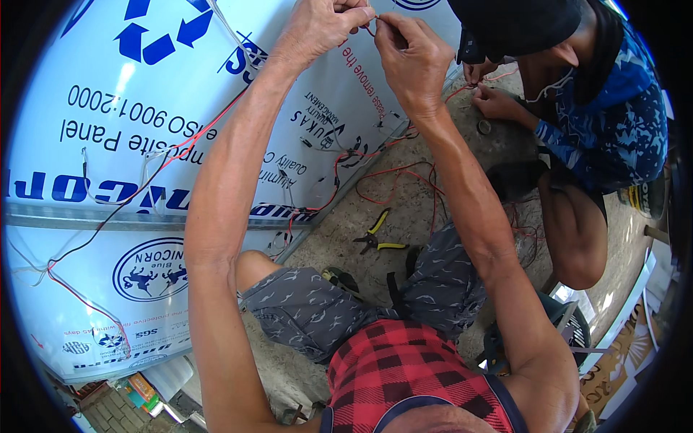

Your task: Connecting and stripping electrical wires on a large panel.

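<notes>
Red wire (371,30), pinched at 12 o'clock in left hand (323,27) and right hand (416,56), likely mid-join, with 9-o'clock lead (85,170) apparently pending.

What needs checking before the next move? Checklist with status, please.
1. Wire gripped: ok; left hand and right hand both pinch a thin red wire.
2. Wire ends sound: cannot tell; fingertips hide them.
3. Yellow-handled pliers out of hands: ok, lying on the ground.
4. Slack tidy: not ok; red wire loops lie loose on the ground.
5. Co-worker's hands off the wiring: not ok, at a red wire.
6. Power off: cannot tell.
</notes>
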Available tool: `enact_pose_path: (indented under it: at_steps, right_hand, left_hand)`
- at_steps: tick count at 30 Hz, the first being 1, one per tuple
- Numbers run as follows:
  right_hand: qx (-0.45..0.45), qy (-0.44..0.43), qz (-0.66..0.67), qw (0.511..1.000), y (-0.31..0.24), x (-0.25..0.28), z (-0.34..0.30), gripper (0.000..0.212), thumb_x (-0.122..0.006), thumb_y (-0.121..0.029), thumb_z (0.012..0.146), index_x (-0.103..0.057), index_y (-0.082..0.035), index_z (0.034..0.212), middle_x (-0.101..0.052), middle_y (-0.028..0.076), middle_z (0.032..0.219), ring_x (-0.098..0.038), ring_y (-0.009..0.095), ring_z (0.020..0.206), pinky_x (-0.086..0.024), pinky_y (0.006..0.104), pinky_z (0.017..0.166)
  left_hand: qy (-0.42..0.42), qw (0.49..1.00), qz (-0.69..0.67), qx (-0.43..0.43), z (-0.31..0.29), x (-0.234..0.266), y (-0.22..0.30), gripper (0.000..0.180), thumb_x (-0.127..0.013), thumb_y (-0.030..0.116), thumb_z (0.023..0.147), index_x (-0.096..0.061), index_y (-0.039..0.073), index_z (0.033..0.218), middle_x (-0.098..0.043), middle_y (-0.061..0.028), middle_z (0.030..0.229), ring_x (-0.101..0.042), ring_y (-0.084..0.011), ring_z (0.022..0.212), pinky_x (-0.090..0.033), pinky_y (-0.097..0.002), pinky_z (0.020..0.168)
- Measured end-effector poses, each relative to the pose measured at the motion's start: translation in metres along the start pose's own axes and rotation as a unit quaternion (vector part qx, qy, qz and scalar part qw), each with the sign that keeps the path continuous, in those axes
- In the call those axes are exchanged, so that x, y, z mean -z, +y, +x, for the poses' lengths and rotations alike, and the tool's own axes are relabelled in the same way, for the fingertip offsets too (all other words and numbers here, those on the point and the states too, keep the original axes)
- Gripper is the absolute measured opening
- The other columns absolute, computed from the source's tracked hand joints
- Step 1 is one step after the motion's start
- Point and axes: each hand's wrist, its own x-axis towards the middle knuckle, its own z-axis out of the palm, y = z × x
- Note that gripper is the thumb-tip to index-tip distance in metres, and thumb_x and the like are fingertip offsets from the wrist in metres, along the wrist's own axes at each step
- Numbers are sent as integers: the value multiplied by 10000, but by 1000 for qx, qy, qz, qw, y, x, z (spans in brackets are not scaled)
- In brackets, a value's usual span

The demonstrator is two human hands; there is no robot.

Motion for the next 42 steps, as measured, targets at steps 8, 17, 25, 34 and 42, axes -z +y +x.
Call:
enact_pose_path:
  at_steps: [8, 17, 25, 34, 42]
  right_hand:
    - [87, -23, -108, 990, -1, 1, 3, 126, -761, -70, 806, -662, -79, 883, -604, 80, 749, -630, 281, 673, -502, 411, 555]
    - [-275, -195, 209, 918, 8, 17, 15, 169, -669, -174, 967, -705, -15, 1012, -718, 77, 860, -671, 130, 748, -541, 307, 674]
    - [-329, -247, 354, 840, 35, 28, 19, 234, -659, -154, 984, -667, 15, 1145, -743, 102, 932, -694, 148, 798, -563, 287, 777]
    - [-236, -132, 172, 947, 34, 10, 13, 313, -680, -159, 967, -632, 10, 1226, -751, 114, 978, -726, 169, 843, -581, 287, 807]
    - [-287, -169, 162, 929, 19, 11, 41, 263, -658, -250, 1009, -698, 7, 1042, -649, 10, 770, -600, 136, 680, -500, 288, 626]
  left_hand:
    - [3, 1000, -7, -1, 1, 0, 0, 224, -682, 164, 944, -725, -50, 891, -697, -68, 729, -598, -114, 631, -482, -279, 573]
    - [-21, 998, -51, -2, 0, 4, -2, 191, -666, 121, 955, -717, -58, 913, -704, -71, 744, -586, -113, 623, -462, -265, 567]
    - [107, 991, -48, -58, -18, -7, 10, 252, -680, 109, 966, -667, -75, 1138, -740, -144, 955, -668, -149, 753, -539, -280, 659]
    - [-7, 995, -92, -28, -6, 7, -17, 402, -699, 177, 978, -631, -16, 1324, -756, -100, 917, -727, -142, 818, -603, -269, 764]
    - [-19, 997, -67, -40, -3, 9, -16, 309, -763, 216, 929, -745, 25, 1171, -746, -62, 861, -683, -101, 746, -578, -242, 728]
